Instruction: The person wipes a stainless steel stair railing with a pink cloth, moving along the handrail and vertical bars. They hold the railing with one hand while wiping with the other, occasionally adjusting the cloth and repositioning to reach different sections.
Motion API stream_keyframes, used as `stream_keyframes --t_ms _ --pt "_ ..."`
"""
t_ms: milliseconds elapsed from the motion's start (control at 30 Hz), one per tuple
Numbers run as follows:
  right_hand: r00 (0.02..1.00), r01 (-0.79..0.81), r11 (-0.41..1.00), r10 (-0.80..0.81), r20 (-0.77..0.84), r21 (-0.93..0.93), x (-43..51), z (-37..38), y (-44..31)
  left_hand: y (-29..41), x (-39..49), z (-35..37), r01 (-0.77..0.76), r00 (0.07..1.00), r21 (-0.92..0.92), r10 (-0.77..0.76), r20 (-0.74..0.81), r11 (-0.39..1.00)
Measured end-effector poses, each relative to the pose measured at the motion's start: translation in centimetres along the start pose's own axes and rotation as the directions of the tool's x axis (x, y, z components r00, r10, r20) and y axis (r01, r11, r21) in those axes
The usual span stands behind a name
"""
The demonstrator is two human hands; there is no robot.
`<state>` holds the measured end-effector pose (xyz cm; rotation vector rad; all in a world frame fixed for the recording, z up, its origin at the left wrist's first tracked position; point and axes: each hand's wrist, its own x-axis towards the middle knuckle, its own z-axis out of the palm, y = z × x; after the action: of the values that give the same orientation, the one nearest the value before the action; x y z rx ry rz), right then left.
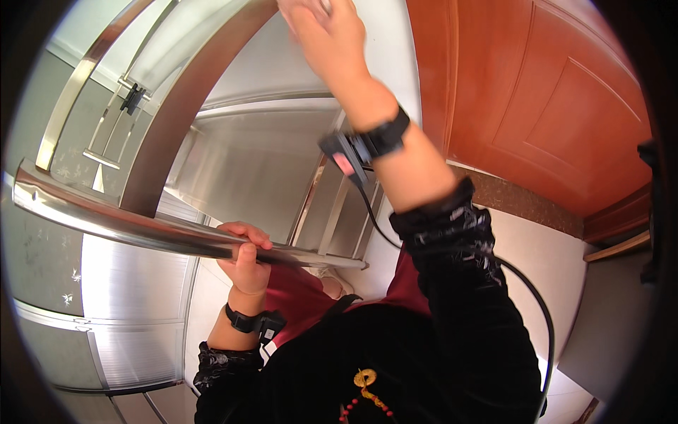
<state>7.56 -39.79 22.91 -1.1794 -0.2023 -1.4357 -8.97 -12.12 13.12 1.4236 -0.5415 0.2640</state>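
Note:
My left hand (244,259) is wrapped around a polished stainless steel tube (132,228), the near rail of a metal frame. Broad flat steel bars (190,100) rise from that rail and curve away in the view. Stretched forward to the top edge is my right hand (331,37), blurred, its fingers partly cut off by the frame. Whether it touches or holds anything cannot be told. Each wrist wears a black strap with a small box; a black cable (529,286) runs along the right arm.
On the right stands a reddish-brown panelled door (561,95) above a brown stone sill (519,199). Below the frame's bars is a steel panel (259,164). Grey cabinet fronts with ribbed translucent panels (135,275) line the left. A black clip (132,99) sits on thin metal rods.

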Motion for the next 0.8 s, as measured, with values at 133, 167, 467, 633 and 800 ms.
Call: stream_keyframes --t_ms 133,167,467,633,800 --pt "0.989 -0.025 0.988 0.047 0.140 -0.155 2.7 3.1 0.8 -0.3 -0.3 -0.1 -0.021 1.000 -0.045 0.021 -0.012 0.999" --pt "0.986 -0.024 0.997 0.035 0.163 -0.069 2.2 3.1 0.5 -0.4 -0.3 -0.1 -0.011 1.000 -0.056 0.010 -0.024 0.998" --pt "0.903 0.340 0.916 -0.381 0.199 0.211 -10.9 3.0 -13.8 -0.6 -0.3 0.5 -0.001 0.988 0.007 0.002 -0.157 1.000" --pt "0.889 0.413 0.910 -0.413 0.199 0.042 -6.1 3.5 -8.5 -0.2 -0.4 0.3 0.009 1.000 -0.018 -0.009 0.002 1.000" --pt "0.981 0.153 0.978 -0.132 0.144 -0.143 3.1 2.8 -0.4 -0.2 -0.2 0.2 -0.025 1.000 -0.061 0.025 -0.004 0.998"
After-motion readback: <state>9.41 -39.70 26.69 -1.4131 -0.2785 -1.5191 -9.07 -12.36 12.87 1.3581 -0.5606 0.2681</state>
